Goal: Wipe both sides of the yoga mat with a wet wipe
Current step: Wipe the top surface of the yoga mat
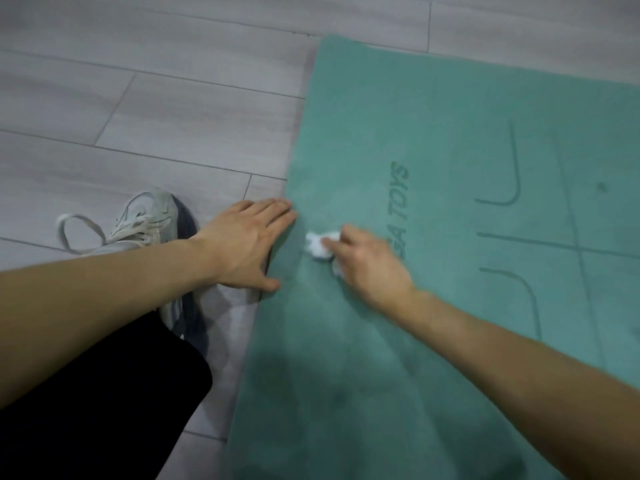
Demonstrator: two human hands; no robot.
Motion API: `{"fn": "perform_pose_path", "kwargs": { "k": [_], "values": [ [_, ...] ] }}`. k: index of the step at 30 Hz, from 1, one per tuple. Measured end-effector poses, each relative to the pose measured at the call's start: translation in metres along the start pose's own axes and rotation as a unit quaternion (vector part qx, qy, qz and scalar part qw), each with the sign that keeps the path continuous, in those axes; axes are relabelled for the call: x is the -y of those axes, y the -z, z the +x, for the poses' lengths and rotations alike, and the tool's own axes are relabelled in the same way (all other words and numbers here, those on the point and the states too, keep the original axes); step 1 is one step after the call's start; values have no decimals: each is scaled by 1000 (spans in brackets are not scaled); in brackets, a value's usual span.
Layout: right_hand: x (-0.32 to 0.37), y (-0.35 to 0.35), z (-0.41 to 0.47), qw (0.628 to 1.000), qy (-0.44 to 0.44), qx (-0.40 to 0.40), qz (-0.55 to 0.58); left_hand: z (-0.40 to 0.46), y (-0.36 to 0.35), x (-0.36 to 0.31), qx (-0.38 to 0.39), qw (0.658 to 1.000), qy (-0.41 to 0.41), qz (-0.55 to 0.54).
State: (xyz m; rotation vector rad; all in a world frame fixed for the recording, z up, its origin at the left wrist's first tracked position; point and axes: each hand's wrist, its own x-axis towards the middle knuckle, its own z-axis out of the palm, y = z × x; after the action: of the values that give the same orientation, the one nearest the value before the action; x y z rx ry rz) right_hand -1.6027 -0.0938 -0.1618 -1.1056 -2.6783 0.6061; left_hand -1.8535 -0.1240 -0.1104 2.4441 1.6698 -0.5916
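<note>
Teal yoga mat lies flat on grey plank floor, printed side up; underside likely not yet wiped. Left hand spread flat, fingers straight, pressing mat's left edge, probably pinning it against sliding. Right hand curled, pinching crumpled white wet wipe against mat just inside that edge. Sneaker on floor beside mat.
</note>
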Motion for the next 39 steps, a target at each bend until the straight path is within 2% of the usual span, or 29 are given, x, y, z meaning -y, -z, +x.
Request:
{"fn": "perform_pose_path", "kwargs": {
  "k": [1,2,3,5,7,9,10,12,13,15,16,17,18,19,21,22,23,24,25,27,28,29,31,33,34,35,36,37,39],
  "values": [
    [0,-2,-18,989,128,69,-26,0,-2,0,3,1000,-8,2],
    [-11,11,-23,976,185,111,-30,0,-5,1,1,1000,-17,5],
    [-32,24,-20,978,167,116,-52,0,-7,1,-7,1000,-29,9],
    [-76,54,1,995,-72,-17,-68,2,-11,3,-21,999,-43,11],
    [-86,52,3,955,-270,-116,-34,4,-10,4,-25,998,-58,-6],
    [-40,18,-12,979,-186,-86,-18,7,-7,4,-27,996,-83,-22],
    [-14,4,-31,998,-52,-33,-17,7,-6,2,-27,994,-98,-25],
    [-11,3,-51,983,169,67,-32,6,-5,-2,-35,992,-119,-34],
    [-33,13,-47,980,182,55,-52,6,-4,-6,-40,990,-129,-39],
    [-82,46,-27,995,-48,-59,-71,10,-3,-14,-49,988,-139,-40],
    [-97,57,-22,971,-197,-123,-54,13,-2,-17,-51,988,-139,-41],
    [-103,54,-25,942,-292,-163,-32,17,-1,-22,-53,988,-139,-47],
    [-90,44,-32,932,-308,-190,-23,19,0,-28,-54,988,-132,-56],
    [-65,27,-43,952,-249,-179,-6,21,0,-33,-55,989,-122,-64],
    [-16,1,-81,999,4,-40,-2,24,-4,-40,-52,990,-110,-72],
    [-12,3,-92,996,89,26,-6,25,-7,-41,-48,991,-107,-69],
    [-26,12,-92,991,125,34,-20,25,-9,-41,-44,991,-104,-67],
    [-50,26,-86,996,80,-3,-31,25,-10,-41,-40,992,-103,-64],
    [-81,43,-77,997,-42,-62,-35,25,-9,-41,-35,992,-103,-59],
    [-134,78,-67,934,-296,-198,-13,28,-4,-43,-24,994,-101,-46],
    [-146,81,-69,893,-376,-247,13,30,-1,-45,-20,994,-96,-45],
    [-137,73,-73,879,-402,-257,11,31,3,-50,-17,995,-84,-45],
    [-85,46,-92,932,-307,-189,39,38,11,-65,-14,997,-70,-27],
    [-41,23,-127,997,-54,-42,39,46,22,-76,0,998,-60,-27],
    [-45,23,-137,998,53,35,-9,49,28,-81,5,998,-60,-33],
    [-65,33,-138,992,108,45,-45,51,34,-87,1,997,-70,-26],
    [-98,47,-134,995,66,8,-69,53,38,-92,-9,996,-86,-7],
    [-130,65,-129,994,-63,-55,-64,55,41,-95,-12,995,-104,10],
    [-173,96,-120,915,-346,-206,-12,61,49,-97,14,989,-143,27]
  ]
}}
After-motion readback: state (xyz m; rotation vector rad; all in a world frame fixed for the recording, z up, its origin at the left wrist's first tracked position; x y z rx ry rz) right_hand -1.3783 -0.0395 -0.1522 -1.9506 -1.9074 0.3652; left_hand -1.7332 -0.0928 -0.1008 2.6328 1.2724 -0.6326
